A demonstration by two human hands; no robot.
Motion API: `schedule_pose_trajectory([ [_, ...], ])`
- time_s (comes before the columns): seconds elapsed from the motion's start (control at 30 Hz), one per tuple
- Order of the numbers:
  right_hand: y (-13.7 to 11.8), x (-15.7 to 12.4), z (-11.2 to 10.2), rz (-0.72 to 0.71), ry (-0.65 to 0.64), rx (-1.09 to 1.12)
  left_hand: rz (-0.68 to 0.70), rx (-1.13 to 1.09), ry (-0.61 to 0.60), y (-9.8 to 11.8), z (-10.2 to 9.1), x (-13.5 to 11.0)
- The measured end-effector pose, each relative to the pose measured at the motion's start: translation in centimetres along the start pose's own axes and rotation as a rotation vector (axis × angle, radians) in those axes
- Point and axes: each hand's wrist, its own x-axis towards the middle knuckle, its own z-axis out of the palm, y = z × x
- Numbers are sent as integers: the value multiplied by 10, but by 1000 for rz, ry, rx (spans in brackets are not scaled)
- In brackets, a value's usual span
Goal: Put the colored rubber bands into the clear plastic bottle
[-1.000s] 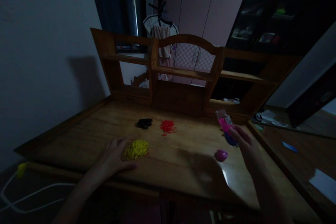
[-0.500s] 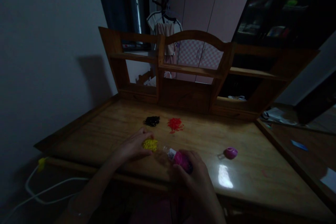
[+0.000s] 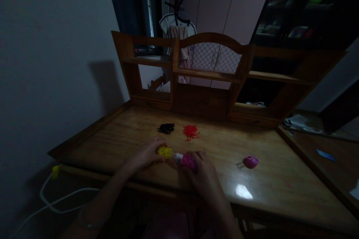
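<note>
My right hand point(image 3: 204, 170) wraps round a small clear bottle point(image 3: 178, 158) with a white label and pink contents. The bottle lies on its side, its clear end pointing left. That end touches or nearly touches a heap of yellow rubber bands point(image 3: 165, 152). My left hand point(image 3: 150, 153) curls round the heap's left side, thumb on the near side and fingers on the far side. Behind the hands lie a pile of black bands point(image 3: 166, 128) and a pile of red bands point(image 3: 191, 132). Dim light hides whether any yellow bands are inside the bottle.
A purple-pink rounded object point(image 3: 250, 161), perhaps a lid, lies on the wooden desk point(image 3: 269, 183) at the right. Along the back stands a wooden shelf unit point(image 3: 204, 75). White cables point(image 3: 67, 190) hang off the front left edge.
My right hand has brought the bottle left until its clear end meets the yellow bands. My left hand stays curled round the heap. The view has shifted slightly.
</note>
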Motion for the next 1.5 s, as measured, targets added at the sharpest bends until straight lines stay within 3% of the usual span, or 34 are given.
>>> schedule_pose_trajectory([
  [0.17,-3,4,6,-28,14,-17,-47,-174,45,-2,1,0],
  [0.43,-2,5,14,-43,41,-1,-116,-495,-31,3,1,-3],
  [0.53,-1,5,18,-55,50,11,-139,-582,41,2,2,-3],
  [0.63,-1,4,22,-52,76,30,-164,-577,141,3,4,-4],
  [0.9,-1,3,32,-14,144,110,-255,-444,201,6,4,-10],
  [1.07,0,0,29,15,138,171,-130,-398,128,1,-2,-14],
  [1.17,0,0,28,27,146,195,-153,-414,109,4,-5,-15],
  [1.33,1,-1,28,29,149,212,-164,-537,177,11,-1,-11],
  [1.5,0,-2,26,34,142,232,-157,-531,141,15,-1,-9],
])
